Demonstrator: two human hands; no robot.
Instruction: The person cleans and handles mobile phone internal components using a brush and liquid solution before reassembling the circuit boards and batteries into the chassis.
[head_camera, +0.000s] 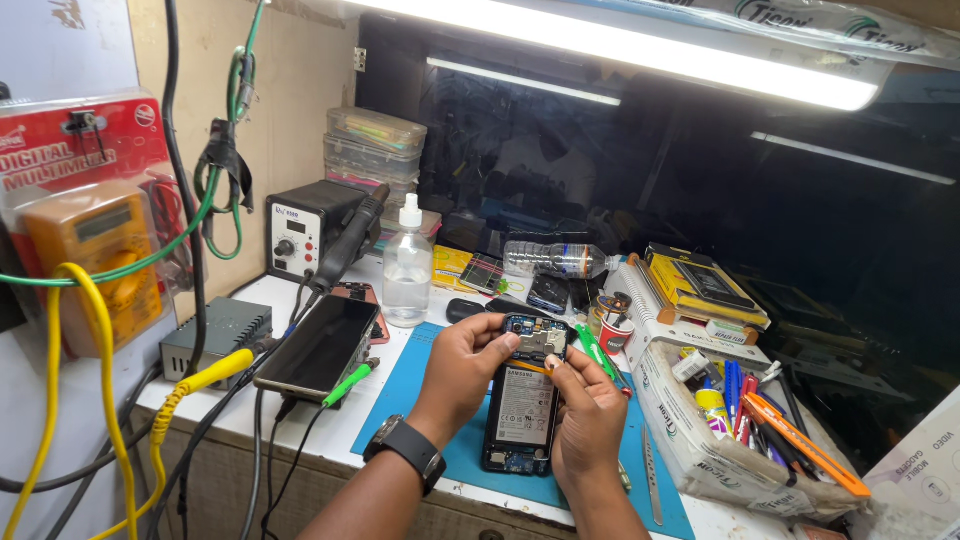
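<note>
An opened smartphone (524, 405), back cover off with its battery and circuit board showing, lies on a blue work mat (400, 400). My left hand (460, 365), with a black watch on its wrist, grips the phone's upper left edge. My right hand (588, 415) rests along the phone's right side, thumb and forefinger pinched at the top of the battery near the board. Whether something small sits between those fingertips cannot be told.
A clear squeeze bottle (407, 270), a hot-air station (305, 228) and a dark phone on a stand (320, 345) stand at left. A box of pens and tools (740, 420) sits at right. Green tweezers (594, 350), a plastic water bottle (560, 260) and cables (190, 385) lie nearby.
</note>
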